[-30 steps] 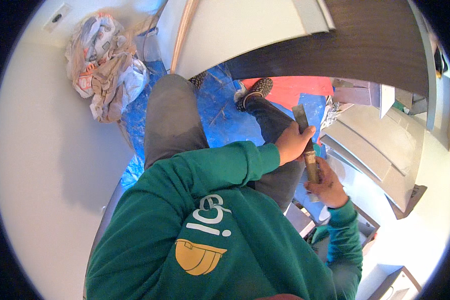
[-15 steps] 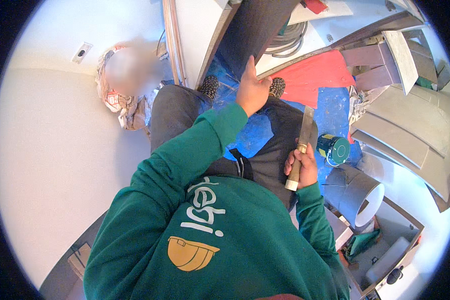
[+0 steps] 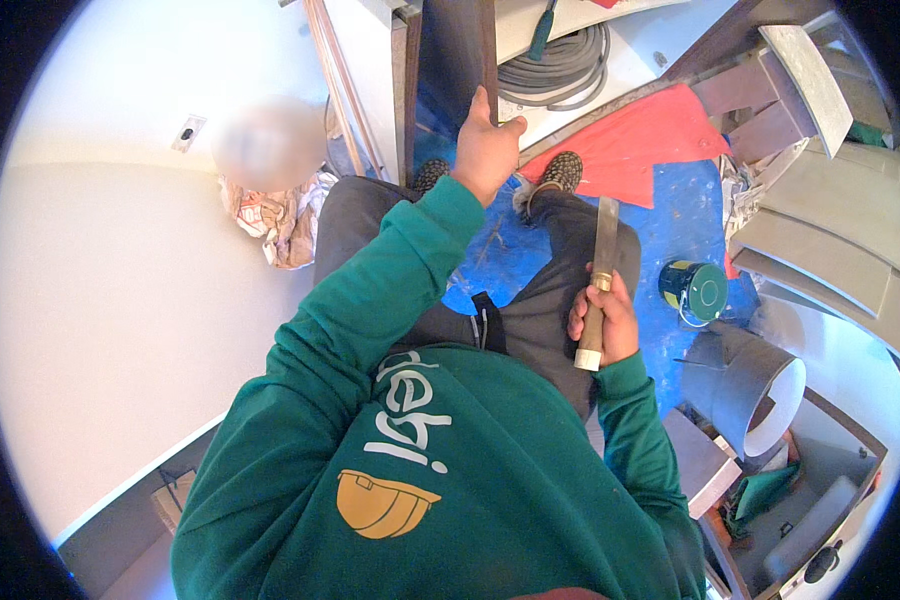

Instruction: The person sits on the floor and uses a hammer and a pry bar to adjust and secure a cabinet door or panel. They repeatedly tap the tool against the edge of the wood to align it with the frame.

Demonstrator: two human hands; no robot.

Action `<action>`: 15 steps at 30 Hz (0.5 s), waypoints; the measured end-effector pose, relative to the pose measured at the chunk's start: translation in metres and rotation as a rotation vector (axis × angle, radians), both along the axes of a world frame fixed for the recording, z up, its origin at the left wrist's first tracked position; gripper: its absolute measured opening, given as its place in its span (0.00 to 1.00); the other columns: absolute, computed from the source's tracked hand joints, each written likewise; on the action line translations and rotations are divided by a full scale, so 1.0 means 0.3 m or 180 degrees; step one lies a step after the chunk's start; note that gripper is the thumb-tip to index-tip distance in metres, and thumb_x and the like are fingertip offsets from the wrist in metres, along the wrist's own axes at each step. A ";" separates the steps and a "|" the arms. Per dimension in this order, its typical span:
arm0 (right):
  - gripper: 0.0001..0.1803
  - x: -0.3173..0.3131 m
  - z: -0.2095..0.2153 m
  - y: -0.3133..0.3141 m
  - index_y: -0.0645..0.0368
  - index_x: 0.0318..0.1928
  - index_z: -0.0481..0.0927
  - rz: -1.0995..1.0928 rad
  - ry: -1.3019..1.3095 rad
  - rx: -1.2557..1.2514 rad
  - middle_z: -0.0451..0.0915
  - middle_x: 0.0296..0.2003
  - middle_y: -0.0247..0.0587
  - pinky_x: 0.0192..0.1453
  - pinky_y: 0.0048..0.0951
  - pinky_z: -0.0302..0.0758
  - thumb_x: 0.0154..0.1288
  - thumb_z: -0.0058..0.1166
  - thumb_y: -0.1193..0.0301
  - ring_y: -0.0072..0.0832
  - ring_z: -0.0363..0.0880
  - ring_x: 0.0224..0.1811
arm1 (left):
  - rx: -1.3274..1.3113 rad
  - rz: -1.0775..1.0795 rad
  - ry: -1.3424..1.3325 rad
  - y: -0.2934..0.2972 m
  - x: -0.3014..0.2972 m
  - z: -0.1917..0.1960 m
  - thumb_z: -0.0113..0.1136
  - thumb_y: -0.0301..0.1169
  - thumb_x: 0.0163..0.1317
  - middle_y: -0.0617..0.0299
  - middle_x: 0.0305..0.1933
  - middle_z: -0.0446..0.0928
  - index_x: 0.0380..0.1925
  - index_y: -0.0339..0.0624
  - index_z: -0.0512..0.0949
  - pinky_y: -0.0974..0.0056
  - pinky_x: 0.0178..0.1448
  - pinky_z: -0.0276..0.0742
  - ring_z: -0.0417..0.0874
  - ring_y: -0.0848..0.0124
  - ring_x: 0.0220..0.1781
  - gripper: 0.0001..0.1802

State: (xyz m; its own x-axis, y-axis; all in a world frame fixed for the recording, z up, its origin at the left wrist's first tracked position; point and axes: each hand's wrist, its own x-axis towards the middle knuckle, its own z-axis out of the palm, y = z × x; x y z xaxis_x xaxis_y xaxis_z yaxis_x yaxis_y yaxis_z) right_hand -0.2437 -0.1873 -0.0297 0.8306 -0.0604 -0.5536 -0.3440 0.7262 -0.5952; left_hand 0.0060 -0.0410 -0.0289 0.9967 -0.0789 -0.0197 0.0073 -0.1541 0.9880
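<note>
A blue sheet [image 3: 685, 215] covers the floor under the person, with a red sheet [image 3: 645, 145] lying over its far part. To the left a broad white wall [image 3: 100, 330] fills the view. The person wears a green sweatshirt [image 3: 450, 470] and grey trousers [image 3: 530, 320], and both shoes stand on the blue sheet.

A tall dark wooden panel [image 3: 450, 60] stands upright ahead, its long axis running away from the person toward the top of the view. The left hand [image 3: 485, 150] reaches forward and is closed on the panel's near right edge, thumb on one side and fingers wrapped round the other.

Right of the legs lies a grey duct pipe [image 3: 760, 385] on its side, its white open end facing right. A coil of grey cable [image 3: 560, 65] lies beyond the panel. A crumpled bundle of paper [image 3: 280, 215] sits against the wall to the left. A small green round tin [image 3: 700, 290] stands on the blue sheet just right of the right knee.

The right hand [image 3: 605, 320] is clenched around the pale wooden handle of a chisel [image 3: 598, 275], held over the right thigh. Its long axis runs nearly straight up the view, the flat metal blade pointing forward, away from the body, and the handle's butt pointing back toward the chest.
</note>
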 end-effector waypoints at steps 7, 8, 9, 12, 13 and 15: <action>0.22 -0.010 -0.012 -0.012 0.56 0.62 0.65 -0.0045 -0.0015 0.0114 0.71 0.24 0.40 0.20 0.32 0.72 0.69 0.48 0.73 0.31 0.73 0.18 | -0.0578 0.0247 -0.0559 0.066 0.019 -0.007 0.55 0.21 0.65 0.44 0.69 0.70 0.67 0.29 0.66 0.63 0.73 0.62 0.70 0.59 0.71 0.28; 0.22 -0.012 -0.013 -0.013 0.56 0.62 0.65 -0.0064 -0.0034 0.0133 0.71 0.25 0.40 0.21 0.32 0.72 0.69 0.48 0.73 0.31 0.73 0.18 | -0.0390 0.0277 -0.0396 0.079 0.028 -0.016 0.55 0.21 0.66 0.45 0.69 0.70 0.66 0.32 0.67 0.63 0.73 0.63 0.70 0.60 0.71 0.27; 0.22 -0.013 -0.013 -0.010 0.56 0.62 0.65 -0.0066 -0.0053 0.0159 0.71 0.25 0.40 0.21 0.32 0.72 0.69 0.48 0.73 0.31 0.73 0.19 | -0.0360 0.0227 -0.0255 0.091 0.037 -0.044 0.55 0.21 0.66 0.45 0.69 0.70 0.67 0.32 0.66 0.63 0.73 0.63 0.70 0.59 0.71 0.28; 0.22 -0.012 -0.008 -0.007 0.56 0.63 0.65 -0.0052 -0.0077 0.0225 0.72 0.25 0.40 0.21 0.32 0.72 0.70 0.48 0.72 0.31 0.73 0.19 | -0.0220 0.0081 0.0021 0.102 0.049 -0.093 0.56 0.22 0.66 0.44 0.70 0.68 0.69 0.32 0.64 0.62 0.73 0.62 0.69 0.58 0.72 0.30; 0.22 -0.011 -0.007 -0.007 0.56 0.63 0.65 -0.0054 -0.0078 0.0241 0.72 0.25 0.40 0.21 0.32 0.72 0.70 0.48 0.72 0.31 0.73 0.19 | -0.0144 0.0027 0.0014 0.089 0.040 -0.092 0.56 0.22 0.66 0.43 0.71 0.67 0.69 0.32 0.63 0.62 0.74 0.62 0.68 0.58 0.73 0.31; 0.22 -0.010 -0.008 -0.011 0.56 0.63 0.65 -0.0045 -0.0103 0.0224 0.72 0.25 0.40 0.21 0.32 0.72 0.70 0.48 0.72 0.31 0.73 0.19 | -0.0191 -0.0040 0.0115 0.062 0.019 -0.072 0.55 0.21 0.65 0.43 0.73 0.63 0.71 0.32 0.59 0.61 0.75 0.60 0.64 0.57 0.75 0.34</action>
State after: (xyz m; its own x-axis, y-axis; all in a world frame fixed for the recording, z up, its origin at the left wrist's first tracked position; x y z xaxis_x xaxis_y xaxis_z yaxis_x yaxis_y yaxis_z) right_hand -0.2466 -0.1907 -0.0321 0.8475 -0.0342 -0.5298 -0.3147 0.7713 -0.5533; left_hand 0.0115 -0.0224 -0.0504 0.9943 -0.0936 -0.0504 0.0415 -0.0950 0.9946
